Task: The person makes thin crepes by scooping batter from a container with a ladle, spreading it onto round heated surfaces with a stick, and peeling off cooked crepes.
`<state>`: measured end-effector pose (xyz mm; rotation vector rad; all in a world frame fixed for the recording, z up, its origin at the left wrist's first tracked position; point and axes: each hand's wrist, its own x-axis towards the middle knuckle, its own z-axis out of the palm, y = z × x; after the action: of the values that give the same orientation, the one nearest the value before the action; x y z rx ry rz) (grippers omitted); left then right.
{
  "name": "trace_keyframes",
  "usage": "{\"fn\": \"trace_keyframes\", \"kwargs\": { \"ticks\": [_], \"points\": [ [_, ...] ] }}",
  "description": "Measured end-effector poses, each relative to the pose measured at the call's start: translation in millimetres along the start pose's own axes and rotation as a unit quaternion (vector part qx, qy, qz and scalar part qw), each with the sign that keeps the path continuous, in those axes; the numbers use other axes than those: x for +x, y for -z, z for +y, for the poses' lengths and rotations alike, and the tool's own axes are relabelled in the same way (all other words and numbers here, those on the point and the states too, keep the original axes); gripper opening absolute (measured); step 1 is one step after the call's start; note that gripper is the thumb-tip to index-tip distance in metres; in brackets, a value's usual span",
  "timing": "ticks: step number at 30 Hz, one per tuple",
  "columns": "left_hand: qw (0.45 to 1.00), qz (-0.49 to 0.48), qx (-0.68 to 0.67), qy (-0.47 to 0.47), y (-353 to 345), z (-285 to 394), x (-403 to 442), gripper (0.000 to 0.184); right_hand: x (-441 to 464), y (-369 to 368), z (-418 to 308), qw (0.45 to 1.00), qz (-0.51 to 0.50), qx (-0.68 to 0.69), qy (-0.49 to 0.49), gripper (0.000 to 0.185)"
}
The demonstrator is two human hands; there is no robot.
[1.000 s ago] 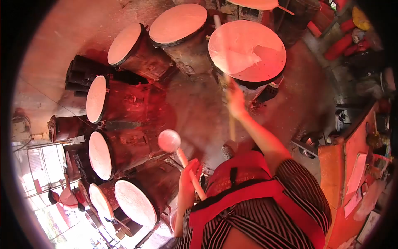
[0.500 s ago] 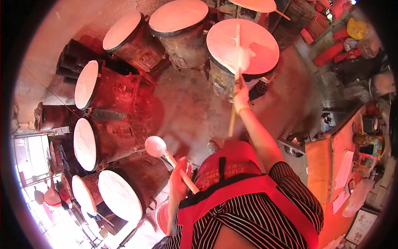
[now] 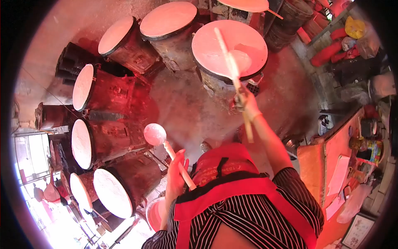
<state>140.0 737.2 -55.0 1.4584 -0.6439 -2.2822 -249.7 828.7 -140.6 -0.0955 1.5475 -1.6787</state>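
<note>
My right hand (image 3: 247, 101) is closed around a long wooden stick (image 3: 226, 52), its far part lying across the round griddle (image 3: 203, 43) in front of me. A pale layer covers the griddle's top, with a rounder patch of batter (image 3: 240, 62) beside the stick. Whether the stick touches the surface, I cannot tell. Nearer my body on the left, my left hand (image 3: 176, 172) grips the wooden handle of a ladle (image 3: 154, 134). The ladle's round, whitish bowl points away from me over the floor, apart from the griddles.
Drum-shaped stoves with pale round tops curve around the left, including a back one (image 3: 169, 18) and a near-left one (image 3: 112, 193). A pink-white bucket (image 3: 154, 213) stands by my left arm. At right is an orange-sided table (image 3: 311, 170) with papers and clutter.
The stick has swung from nearly straight to slanted, its far end moving left. My right hand has shifted right and nearer me. The ladle stays in my left hand; the view has shifted slightly.
</note>
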Motion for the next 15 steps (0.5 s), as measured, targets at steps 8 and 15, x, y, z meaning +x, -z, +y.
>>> {"fn": "trace_keyframes", "kwargs": {
  "ticks": [8,15],
  "points": [
    [1.0,0.002,0.02,0.017,-105,-34,14,0.034,21,32,-24,0.99,-0.137,-0.041,0.008,0.033],
    [0.998,0.0,-0.053,0.034,-171,-64,20,0.021,37,189,-100,0.994,-0.081,-0.058,-0.05,0.04]
  ]
}}
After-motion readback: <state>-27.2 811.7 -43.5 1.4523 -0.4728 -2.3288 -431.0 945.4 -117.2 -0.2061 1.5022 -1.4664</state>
